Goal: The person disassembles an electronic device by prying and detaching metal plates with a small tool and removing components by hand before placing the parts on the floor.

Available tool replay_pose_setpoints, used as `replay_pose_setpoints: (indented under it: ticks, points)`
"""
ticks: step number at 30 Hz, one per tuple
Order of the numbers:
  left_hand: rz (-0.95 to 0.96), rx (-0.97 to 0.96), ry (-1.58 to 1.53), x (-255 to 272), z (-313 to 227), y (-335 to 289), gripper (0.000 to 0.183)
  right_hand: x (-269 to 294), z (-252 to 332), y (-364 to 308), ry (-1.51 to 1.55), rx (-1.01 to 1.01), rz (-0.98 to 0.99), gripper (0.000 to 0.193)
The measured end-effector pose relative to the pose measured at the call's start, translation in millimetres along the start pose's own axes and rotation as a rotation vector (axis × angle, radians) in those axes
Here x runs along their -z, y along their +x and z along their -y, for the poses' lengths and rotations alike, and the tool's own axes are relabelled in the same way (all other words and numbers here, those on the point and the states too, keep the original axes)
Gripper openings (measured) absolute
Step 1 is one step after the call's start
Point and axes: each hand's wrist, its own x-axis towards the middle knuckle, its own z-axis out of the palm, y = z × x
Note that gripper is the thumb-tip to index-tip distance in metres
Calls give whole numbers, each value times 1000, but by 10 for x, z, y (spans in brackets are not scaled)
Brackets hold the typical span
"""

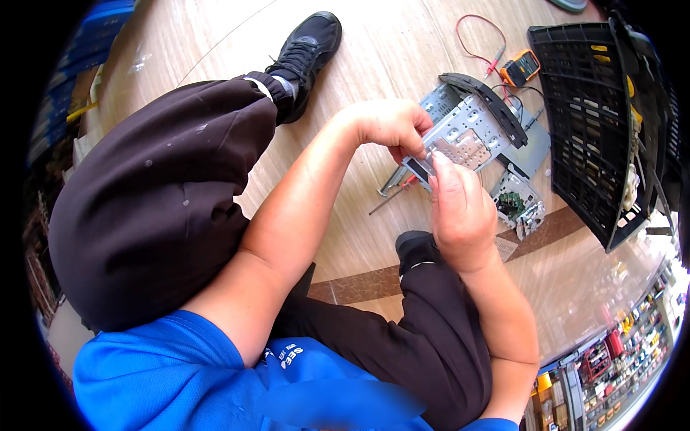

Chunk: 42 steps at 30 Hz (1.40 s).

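A silvery sheet-metal chassis (483, 115) with punched holes and a curved black front panel (496, 108) rests on the floor ahead of me. My left hand (394, 128) is closed at its near left corner, fingers curled around the metal edge. Close beside it, my right hand (463, 208) has its thumb and fingers pinched together at the near edge. Whatever sits in that pinch is too small or hidden to make out. A screwdriver (392, 197) with a red handle lies below the chassis, its handle partly under the metal.
An orange-and-black multimeter (520, 68) with red and black leads lies beyond the chassis. A metal mechanism with a green circuit board (512, 205) sits to the right. A black plastic crate (582, 122) stands farther right. My shoe (305, 61) is at upper left.
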Motion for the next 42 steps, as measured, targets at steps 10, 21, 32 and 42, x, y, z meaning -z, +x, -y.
replay_pose_setpoints:
  ticks: [10,21,32,42]
  points:
    - [39,-33,-41,-45,29,-10,35,632,-564,-76,467,-702,-117,31]
    - [82,-93,-208,-159,185,138,32,-48,-1515,-1525,205,-938,464,23]
    - [6,-111,-209,-220,115,131,37,-600,-1333,-1986,140,-991,693,21]
    - [-18,-93,-98,-218,56,109,42,-756,-1312,-2015,115,-915,535,17]
